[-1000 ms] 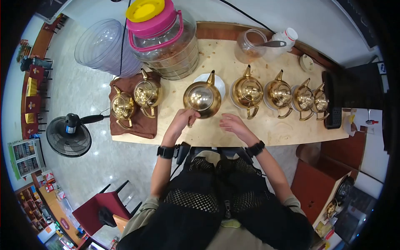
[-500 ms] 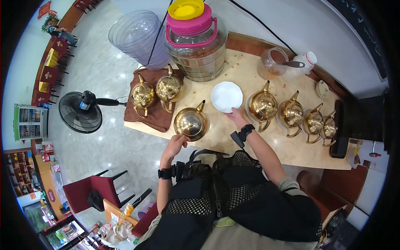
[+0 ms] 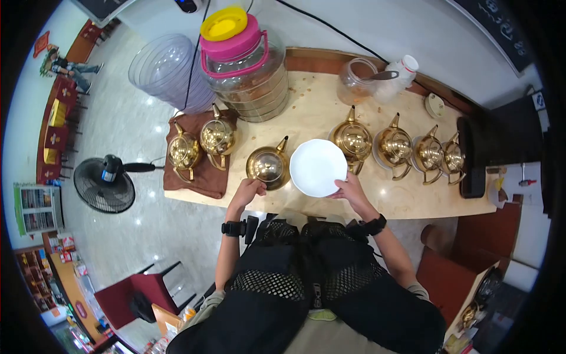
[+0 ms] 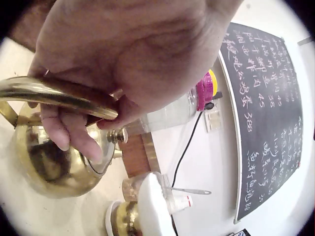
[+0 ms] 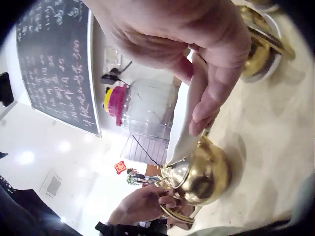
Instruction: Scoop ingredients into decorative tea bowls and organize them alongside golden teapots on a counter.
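A gold teapot [image 3: 269, 167] stands on the wooden table, its spout pointing up and right. My left hand [image 3: 250, 192] grips its handle; in the left wrist view the fingers of that hand [image 4: 123, 64] curl round the gold handle [image 4: 59, 96]. Just right of the teapot, a white plate [image 3: 319, 167] is pinched at its lower right edge by my right hand [image 3: 352, 194]. Seen from the right wrist, the plate [image 5: 187, 113] is tilted between thumb and fingers of my right hand [image 5: 192, 44].
Two gold teapots [image 3: 184, 151] sit on a brown cloth [image 3: 206, 184] at the left. Several more stand on the right, near a black tray [image 3: 471, 171]. Behind are a large jar [image 3: 253, 88], stacked clear bowls [image 3: 171, 71] and a smaller open jar [image 3: 354, 85].
The left hand has moved the teapot left and toward the body, off the white plate. My right hand has taken hold of that plate and lifted it closer, beside the teapot.
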The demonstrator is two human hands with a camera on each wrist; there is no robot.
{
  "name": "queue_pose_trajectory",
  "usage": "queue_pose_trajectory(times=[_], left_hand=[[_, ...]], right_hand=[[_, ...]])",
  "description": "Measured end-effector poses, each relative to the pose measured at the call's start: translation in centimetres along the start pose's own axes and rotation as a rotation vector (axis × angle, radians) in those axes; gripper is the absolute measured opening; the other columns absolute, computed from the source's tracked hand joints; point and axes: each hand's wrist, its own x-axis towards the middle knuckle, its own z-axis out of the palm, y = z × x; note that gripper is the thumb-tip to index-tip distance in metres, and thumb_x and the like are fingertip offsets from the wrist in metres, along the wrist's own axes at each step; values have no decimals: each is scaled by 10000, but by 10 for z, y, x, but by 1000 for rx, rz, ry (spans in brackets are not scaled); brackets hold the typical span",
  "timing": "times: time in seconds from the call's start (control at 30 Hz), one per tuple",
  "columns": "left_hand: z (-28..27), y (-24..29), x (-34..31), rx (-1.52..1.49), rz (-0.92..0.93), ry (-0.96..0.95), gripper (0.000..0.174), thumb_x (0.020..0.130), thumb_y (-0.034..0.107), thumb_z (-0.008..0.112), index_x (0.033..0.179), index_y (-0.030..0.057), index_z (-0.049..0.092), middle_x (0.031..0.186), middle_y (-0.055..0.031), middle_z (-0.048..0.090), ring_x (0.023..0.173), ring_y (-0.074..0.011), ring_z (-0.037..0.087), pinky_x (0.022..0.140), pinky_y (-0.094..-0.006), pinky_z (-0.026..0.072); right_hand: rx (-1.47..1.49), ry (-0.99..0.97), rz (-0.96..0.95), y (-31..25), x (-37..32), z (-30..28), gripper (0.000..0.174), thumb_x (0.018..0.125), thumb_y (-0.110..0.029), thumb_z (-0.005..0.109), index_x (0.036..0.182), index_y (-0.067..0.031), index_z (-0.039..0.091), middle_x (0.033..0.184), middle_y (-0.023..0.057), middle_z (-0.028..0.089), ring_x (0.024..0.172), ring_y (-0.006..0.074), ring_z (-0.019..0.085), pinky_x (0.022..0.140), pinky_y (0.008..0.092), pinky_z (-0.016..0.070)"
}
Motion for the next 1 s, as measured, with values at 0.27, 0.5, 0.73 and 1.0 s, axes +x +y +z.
queue_pose_trajectory(times=[0.27, 0.5, 0.73, 1.0], left_hand=[[38, 17, 56, -77, 113, -146, 289, 816, 202, 380, 766, -33, 541, 613, -63, 542, 564, -115, 490, 548, -223, 382], [74, 18, 80, -288, 127, -237, 336, 844, 261, 359, 953, -44, 448, 884, -116, 530, 846, -162, 501, 783, -278, 373], [91, 26, 61, -40, 396, -103, 396, 832, 250, 392, 1132, -7, 368, 1063, -71, 445, 944, -134, 430, 818, -262, 340], [78, 40, 37, 6, 461, 274, 221, 802, 157, 442, 925, -9, 523, 872, -73, 555, 825, -132, 500, 720, -246, 378]], right_hand=[[91, 231, -110, -22, -75, -15, 298, 760, -105, 441, 1023, 27, 392, 826, 129, 543, 620, 195, 579, 532, 251, 493], [251, 552, -198, -21, -125, -45, 312, 757, -91, 439, 1039, 26, 372, 818, 147, 555, 612, 221, 583, 528, 265, 487], [338, 647, -293, -52, -110, -116, 307, 735, -30, 430, 1027, 50, 376, 889, 173, 532, 720, 262, 569, 585, 268, 486], [650, 325, -239, -94, 13, -228, 338, 718, 43, 418, 1053, 37, 369, 972, 169, 489, 871, 278, 520, 699, 245, 473]])
